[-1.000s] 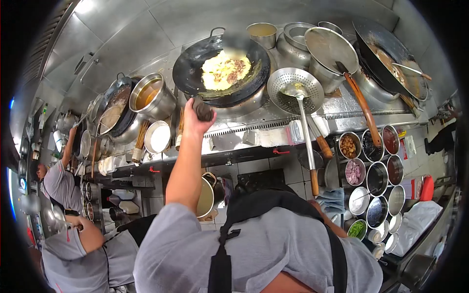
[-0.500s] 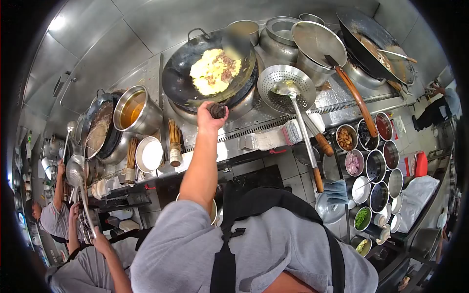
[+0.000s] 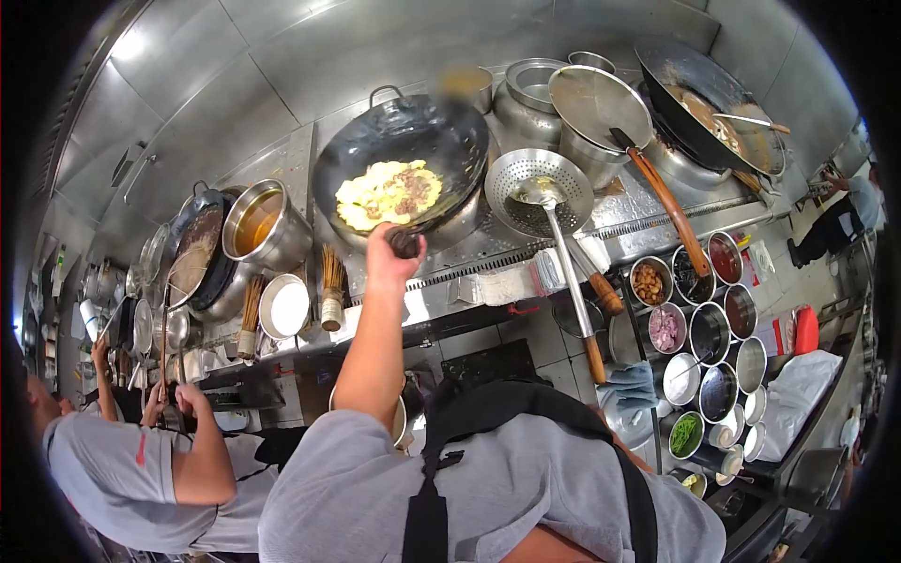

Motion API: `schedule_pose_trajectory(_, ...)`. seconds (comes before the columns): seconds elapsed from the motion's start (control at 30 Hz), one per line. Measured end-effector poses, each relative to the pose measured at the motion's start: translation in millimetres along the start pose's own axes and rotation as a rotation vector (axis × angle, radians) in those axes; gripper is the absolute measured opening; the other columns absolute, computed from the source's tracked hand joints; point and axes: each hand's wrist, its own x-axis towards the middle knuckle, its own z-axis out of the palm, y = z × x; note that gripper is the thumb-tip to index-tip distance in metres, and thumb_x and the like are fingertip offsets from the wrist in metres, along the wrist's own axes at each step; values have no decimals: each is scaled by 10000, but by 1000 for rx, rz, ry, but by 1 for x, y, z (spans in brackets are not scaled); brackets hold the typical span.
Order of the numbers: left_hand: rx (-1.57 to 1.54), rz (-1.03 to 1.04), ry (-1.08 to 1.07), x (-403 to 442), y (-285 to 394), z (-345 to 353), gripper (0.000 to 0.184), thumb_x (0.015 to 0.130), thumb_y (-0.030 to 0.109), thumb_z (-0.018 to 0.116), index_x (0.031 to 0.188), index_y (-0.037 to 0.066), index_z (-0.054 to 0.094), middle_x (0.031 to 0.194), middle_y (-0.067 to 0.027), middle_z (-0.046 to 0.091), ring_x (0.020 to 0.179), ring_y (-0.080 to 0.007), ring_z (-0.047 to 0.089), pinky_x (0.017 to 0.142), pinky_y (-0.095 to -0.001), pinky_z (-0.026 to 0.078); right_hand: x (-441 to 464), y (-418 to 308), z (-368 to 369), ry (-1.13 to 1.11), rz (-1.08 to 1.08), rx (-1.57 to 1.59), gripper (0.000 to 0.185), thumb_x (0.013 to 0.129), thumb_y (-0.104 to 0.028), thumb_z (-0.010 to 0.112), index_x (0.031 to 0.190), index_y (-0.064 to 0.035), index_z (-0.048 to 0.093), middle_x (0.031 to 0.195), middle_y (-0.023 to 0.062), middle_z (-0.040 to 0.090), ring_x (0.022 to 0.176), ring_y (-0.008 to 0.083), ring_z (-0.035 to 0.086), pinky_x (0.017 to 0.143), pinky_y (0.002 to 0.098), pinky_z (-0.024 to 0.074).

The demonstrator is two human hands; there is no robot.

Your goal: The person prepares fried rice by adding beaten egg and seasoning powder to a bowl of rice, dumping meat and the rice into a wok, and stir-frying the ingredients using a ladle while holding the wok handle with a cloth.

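Observation:
My left hand [image 3: 387, 258] is closed around the dark brown near handle [image 3: 405, 244] of a black wok [image 3: 413, 131]. Tilted towards me, the wok sits over the stove with its far rim raised. Yellow scrambled egg mixed with brown minced meat [image 3: 387, 194] lies in its near-left part. Just right of the wok, a metal ladle [image 3: 549, 199] rests in a perforated strainer [image 3: 511, 178]. My right hand does not show.
A pot of orange-brown liquid [image 3: 305, 225], a white bowl [image 3: 284, 308] and bamboo brushes [image 3: 331, 293] stand left. Ingredient containers [image 3: 709, 333] are grouped at right, below a second wok [image 3: 676, 103]. At lower left, a co-worker in a grey shirt [image 3: 122, 469] stands close by.
The wok has tipped towards me in my left hand, and the egg has slid from its middle to the near-left side. The co-worker at left has shifted position.

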Motion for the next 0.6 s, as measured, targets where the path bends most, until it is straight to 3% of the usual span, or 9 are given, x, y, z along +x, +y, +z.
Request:
schedule_pose_trajectory(0.03,-43,-33,3,-3,-9,5,126,783,183,600,869,93,618,828,-91,639,775,-239,588,723,-413,513,-20,4,13,-166,415,412,113,834,-130,585,850,-49,663,767,105,661,682,247,649,653,356,530)
schedule_pose_trajectory(0.07,-83,-66,3,-6,-19,13,122,778,185,606,853,89,615,838,-96,639,786,-245,583,722,-412,511,-38,6,25,-171,894,748,117,799,-134,613,820,-40,679,809,140,688,750,278,678,708,367,540)
schedule_pose_trajectory(0.13,-130,-112,-96,-4,-40,2,153,757,180,632,882,98,603,862,-97,639,804,-256,589,724,-412,505,-41,14,17,-371,686,499,117,782,-141,619,799,-41,676,812,151,688,763,279,681,710,371,541)
schedule_pose_trajectory(0.27,-128,13,-55,-57,-75,-23,168,754,179,631,898,103,590,839,-85,633,769,-248,601,687,-419,492,-43,27,-21,-707,261,-29,120,750,-156,631,757,-43,671,820,174,687,790,281,688,713,380,542)
schedule_pose_trajectory(0.37,-82,7,47,-104,-53,-42,156,751,184,624,888,115,593,807,-76,629,768,-228,605,660,-421,484,28,3,-88,-364,-56,-223,82,797,-141,604,786,-78,655,699,127,642,617,202,655,513,336,513)
schedule_pose_trajectory(0.47,-8,37,153,-122,-13,-51,140,747,190,626,858,111,593,777,-81,626,760,-220,608,624,-407,495,100,-48,-111,-77,1315,1012,99,892,-47,527,894,-77,621,701,29,571,743,193,645,591,312,509)
schedule_pose_trajectory(0.53,95,71,41,-120,15,-42,124,754,194,627,841,113,590,761,-75,622,736,-224,611,599,-395,507,109,-47,-86,-22,1145,1279,184,864,-103,577,1046,-126,560,698,12,561,573,141,588,441,256,439)
schedule_pose_trajectory(0.57,141,57,31,-106,29,-39,110,769,191,621,840,116,585,778,-65,623,711,-226,612,590,-393,516,97,-37,-63,-33,986,1598,151,878,-150,577,1014,-88,599,759,39,618,607,177,623,490,312,484)
schedule_pose_trajectory(0.6,165,35,74,-86,40,-36,111,770,195,618,861,132,613,835,-66,634,762,-213,604,634,-383,512,86,-33,-47,-83,911,1423,154,878,-156,572,1010,-83,604,768,43,625,623,184,629,510,318,490)
